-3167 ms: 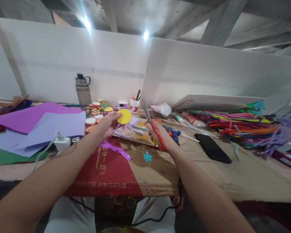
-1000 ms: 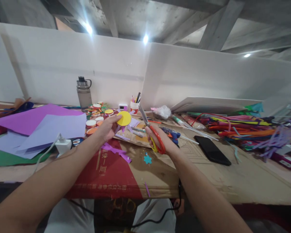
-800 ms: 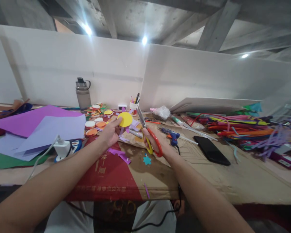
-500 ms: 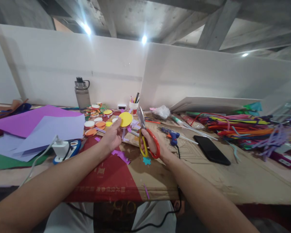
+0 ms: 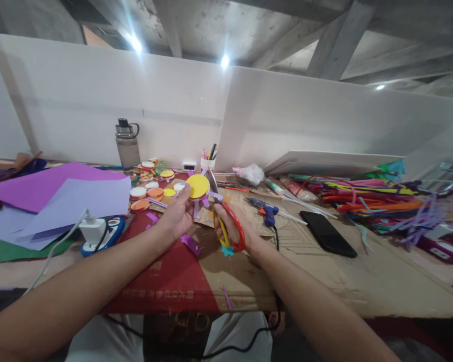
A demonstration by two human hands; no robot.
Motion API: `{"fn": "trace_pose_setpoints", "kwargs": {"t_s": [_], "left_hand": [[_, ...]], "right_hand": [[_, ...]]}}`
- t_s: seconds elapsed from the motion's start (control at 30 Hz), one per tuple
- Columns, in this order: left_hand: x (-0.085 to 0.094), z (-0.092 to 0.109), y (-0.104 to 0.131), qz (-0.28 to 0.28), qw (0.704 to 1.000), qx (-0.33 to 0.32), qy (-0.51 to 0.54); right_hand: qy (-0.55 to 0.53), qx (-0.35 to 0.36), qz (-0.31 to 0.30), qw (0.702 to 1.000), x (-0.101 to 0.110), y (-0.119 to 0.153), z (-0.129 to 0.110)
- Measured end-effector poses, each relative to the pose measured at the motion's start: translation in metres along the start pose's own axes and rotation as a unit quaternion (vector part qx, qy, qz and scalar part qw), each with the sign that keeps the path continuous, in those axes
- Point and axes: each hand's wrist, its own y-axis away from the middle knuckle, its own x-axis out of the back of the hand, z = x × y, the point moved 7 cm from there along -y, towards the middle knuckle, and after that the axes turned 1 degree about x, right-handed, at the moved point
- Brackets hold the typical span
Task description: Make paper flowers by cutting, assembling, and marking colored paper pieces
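My left hand (image 5: 179, 213) is closed on the edge of a yellow disc (image 5: 198, 186) with purple paper strips sticking out around its rim. In my right hand (image 5: 232, 229) are scissors (image 5: 237, 226) with one red and one yellow handle loop. Their blades point up and left, close behind the disc's right side and partly hidden by it and its strips. Whether they touch a strip I cannot tell. Below the scissors lies a small teal flower-shaped piece (image 5: 227, 251). Purple paper scraps (image 5: 191, 245) lie on the cardboard under my left hand.
White, orange and yellow discs (image 5: 155, 194) lie behind my left hand. Purple sheets (image 5: 79, 206) and a power strip (image 5: 117, 226) are left, a bottle (image 5: 127, 146) behind. To the right are a glue gun (image 5: 270, 215), a phone (image 5: 326, 234) and pipe cleaners (image 5: 377, 198).
The disc has shifted slightly right in my left hand. The scissors have tilted left and come in close to the disc, their blades now partly behind it.
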Motion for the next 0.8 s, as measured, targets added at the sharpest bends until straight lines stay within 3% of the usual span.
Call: {"fn": "trace_pose_setpoints", "kwargs": {"t_s": [0.8], "left_hand": [[0.0009, -0.0033, -0.0004, -0.008, 1.0, -0.005, -0.021]], "right_hand": [[0.06, 0.026, 0.013, 0.998, 0.002, -0.0008, -0.0022]]}}
